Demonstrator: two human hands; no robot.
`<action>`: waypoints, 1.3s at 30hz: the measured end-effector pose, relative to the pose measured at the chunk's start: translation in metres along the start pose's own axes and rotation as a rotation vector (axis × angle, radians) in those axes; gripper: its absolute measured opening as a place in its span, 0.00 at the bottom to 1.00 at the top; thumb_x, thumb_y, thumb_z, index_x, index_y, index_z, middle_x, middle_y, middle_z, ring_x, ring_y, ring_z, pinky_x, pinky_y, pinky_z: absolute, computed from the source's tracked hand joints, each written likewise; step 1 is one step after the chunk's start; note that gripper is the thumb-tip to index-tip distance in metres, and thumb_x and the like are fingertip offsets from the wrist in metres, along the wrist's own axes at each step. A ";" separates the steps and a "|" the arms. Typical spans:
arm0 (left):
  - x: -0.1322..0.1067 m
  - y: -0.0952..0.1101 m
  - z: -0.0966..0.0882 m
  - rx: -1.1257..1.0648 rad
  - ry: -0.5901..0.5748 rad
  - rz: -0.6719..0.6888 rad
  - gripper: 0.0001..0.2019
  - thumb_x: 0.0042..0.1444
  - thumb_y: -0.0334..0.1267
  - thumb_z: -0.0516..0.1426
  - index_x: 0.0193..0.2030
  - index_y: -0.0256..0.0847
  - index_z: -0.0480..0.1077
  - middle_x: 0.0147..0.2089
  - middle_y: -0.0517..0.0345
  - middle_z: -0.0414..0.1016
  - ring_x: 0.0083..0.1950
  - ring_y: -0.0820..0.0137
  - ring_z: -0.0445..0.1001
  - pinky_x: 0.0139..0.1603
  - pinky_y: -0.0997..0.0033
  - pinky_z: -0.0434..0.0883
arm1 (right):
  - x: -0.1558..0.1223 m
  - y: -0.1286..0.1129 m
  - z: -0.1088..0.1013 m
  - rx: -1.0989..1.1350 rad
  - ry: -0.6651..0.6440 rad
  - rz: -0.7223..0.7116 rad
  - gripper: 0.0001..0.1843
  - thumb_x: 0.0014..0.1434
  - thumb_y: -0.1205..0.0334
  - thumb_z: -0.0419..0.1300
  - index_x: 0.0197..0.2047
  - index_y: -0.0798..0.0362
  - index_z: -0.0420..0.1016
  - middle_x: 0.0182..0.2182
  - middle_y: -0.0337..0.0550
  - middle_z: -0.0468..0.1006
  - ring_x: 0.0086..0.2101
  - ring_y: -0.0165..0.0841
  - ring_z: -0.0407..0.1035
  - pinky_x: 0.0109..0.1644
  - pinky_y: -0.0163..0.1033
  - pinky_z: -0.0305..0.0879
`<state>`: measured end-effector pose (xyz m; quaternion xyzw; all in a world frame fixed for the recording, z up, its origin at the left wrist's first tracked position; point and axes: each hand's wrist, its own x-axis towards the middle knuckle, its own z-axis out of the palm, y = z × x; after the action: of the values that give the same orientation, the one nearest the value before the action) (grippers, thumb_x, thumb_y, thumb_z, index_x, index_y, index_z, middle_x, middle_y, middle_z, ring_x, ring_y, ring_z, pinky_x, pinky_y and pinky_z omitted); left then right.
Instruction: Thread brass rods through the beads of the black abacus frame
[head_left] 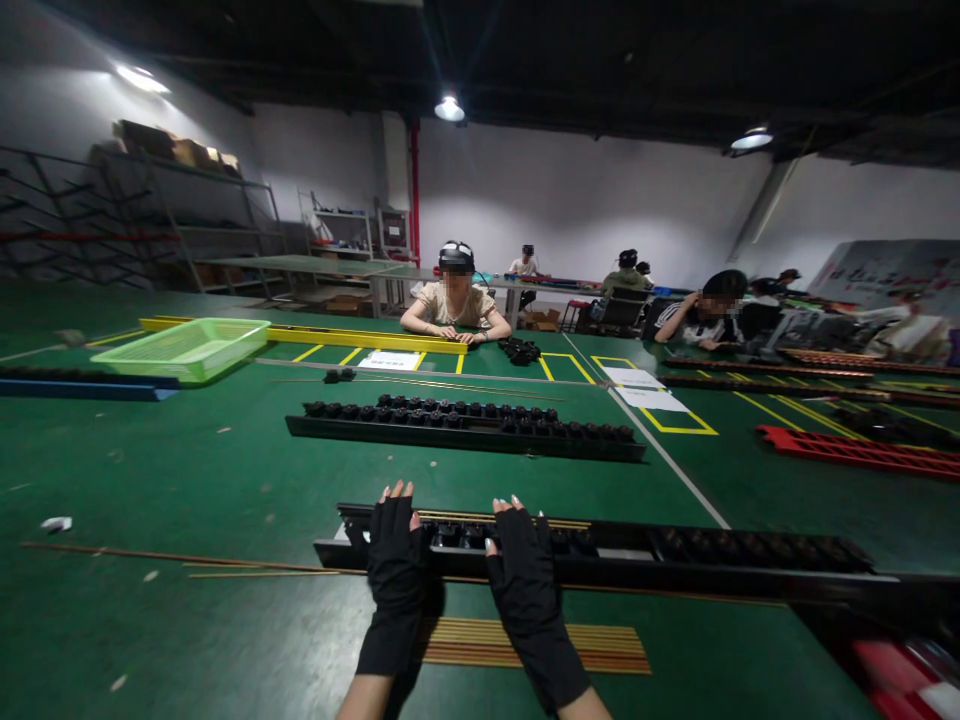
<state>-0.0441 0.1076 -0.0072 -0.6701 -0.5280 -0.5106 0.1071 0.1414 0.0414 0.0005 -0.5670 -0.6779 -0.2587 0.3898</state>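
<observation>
Appears, as a judgement, to be at the step of setting thin brass rods [566, 523] along the long black rail [622, 575]. Holds the left hand [397, 555] and the right hand [521, 555] over the left half of the rail, lying crosswise on the green worktop [240, 650] with black rollers [469, 537] in its channel. Shows the brass rods along the rail's far side, running past the right hand. Seems to call next for light, level guidance of the rods, with fingertips clear of the gaps between rollers.

Reaches forward from the bottom edge with forearms converging slightly, palms down, in black fingerless gloves [529, 590]. Lays the left hand across the rail's left end, with fingers nearly straight and close together, tips at the far wall. Sets the right hand farther along, with fingers slightly spread, tips at the brass rods and thumb well apart, nearer the front wall. Cannot tell pinching from mere touching in either hand. Has a flat bundle [607, 650] of more rods beneath the right wrist, and loose rods [262, 574] off to the left.
</observation>
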 end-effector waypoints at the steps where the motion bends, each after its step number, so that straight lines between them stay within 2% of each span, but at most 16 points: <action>1: -0.001 -0.003 0.000 0.023 -0.015 0.007 0.20 0.65 0.35 0.44 0.62 0.37 0.63 0.60 0.43 0.71 0.67 0.56 0.61 0.64 0.46 0.61 | 0.000 0.000 0.000 0.002 0.000 0.001 0.28 0.65 0.65 0.51 0.68 0.54 0.58 0.60 0.42 0.72 0.63 0.40 0.59 0.70 0.52 0.43; 5: -0.003 -0.008 0.000 0.081 -0.066 0.030 0.19 0.65 0.35 0.45 0.59 0.37 0.66 0.57 0.43 0.74 0.64 0.54 0.66 0.63 0.45 0.60 | 0.001 0.001 -0.001 -0.010 0.006 -0.012 0.26 0.65 0.65 0.51 0.66 0.55 0.61 0.60 0.42 0.72 0.63 0.39 0.58 0.70 0.51 0.41; 12: -0.006 -0.010 0.004 0.029 -0.061 0.011 0.21 0.65 0.35 0.45 0.64 0.39 0.61 0.61 0.44 0.70 0.68 0.55 0.61 0.66 0.41 0.58 | 0.001 0.001 0.000 -0.029 0.001 -0.020 0.26 0.65 0.64 0.51 0.66 0.55 0.61 0.60 0.41 0.72 0.63 0.38 0.57 0.70 0.50 0.41; 16: -0.001 0.003 0.000 -0.029 -0.019 -0.004 0.22 0.66 0.34 0.44 0.67 0.39 0.57 0.65 0.42 0.64 0.72 0.57 0.53 0.68 0.45 0.59 | 0.002 0.002 0.000 -0.029 0.019 -0.030 0.24 0.65 0.65 0.51 0.64 0.57 0.65 0.59 0.42 0.73 0.62 0.38 0.58 0.70 0.49 0.40; 20: 0.002 0.018 -0.002 -0.079 -0.023 -0.009 0.25 0.67 0.35 0.44 0.71 0.43 0.50 0.70 0.46 0.57 0.74 0.58 0.48 0.70 0.44 0.55 | 0.002 0.002 -0.001 -0.027 0.011 -0.035 0.24 0.65 0.65 0.51 0.64 0.57 0.65 0.59 0.42 0.73 0.63 0.38 0.57 0.70 0.49 0.40; 23: -0.003 0.016 0.003 -0.068 -0.086 0.024 0.25 0.67 0.35 0.45 0.70 0.44 0.51 0.68 0.46 0.62 0.72 0.57 0.53 0.69 0.43 0.57 | 0.002 0.002 -0.002 -0.037 -0.001 -0.030 0.24 0.65 0.65 0.51 0.64 0.57 0.65 0.60 0.41 0.72 0.63 0.38 0.58 0.70 0.49 0.40; 27: -0.010 0.006 0.014 -0.033 -0.117 0.039 0.22 0.66 0.36 0.46 0.67 0.42 0.59 0.61 0.46 0.71 0.69 0.56 0.59 0.66 0.43 0.61 | 0.003 0.002 -0.003 -0.046 -0.004 -0.025 0.24 0.65 0.65 0.50 0.63 0.57 0.66 0.59 0.41 0.73 0.62 0.38 0.59 0.70 0.49 0.40; 32: -0.011 0.006 0.015 -0.029 -0.107 0.020 0.20 0.66 0.36 0.46 0.64 0.43 0.63 0.60 0.47 0.72 0.69 0.56 0.60 0.66 0.43 0.61 | 0.003 0.001 -0.003 -0.060 -0.005 -0.031 0.23 0.65 0.65 0.50 0.63 0.57 0.66 0.59 0.41 0.73 0.61 0.39 0.60 0.70 0.49 0.41; 39: -0.009 0.009 0.011 -0.046 -0.109 0.040 0.20 0.66 0.36 0.47 0.64 0.41 0.62 0.61 0.46 0.71 0.69 0.56 0.59 0.66 0.44 0.62 | 0.001 0.001 -0.003 -0.069 -0.008 -0.034 0.23 0.65 0.65 0.50 0.62 0.58 0.67 0.59 0.42 0.73 0.61 0.39 0.60 0.71 0.49 0.41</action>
<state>-0.0297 0.1063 -0.0161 -0.7094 -0.5078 -0.4832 0.0728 0.1432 0.0402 0.0032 -0.5697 -0.6795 -0.2864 0.3629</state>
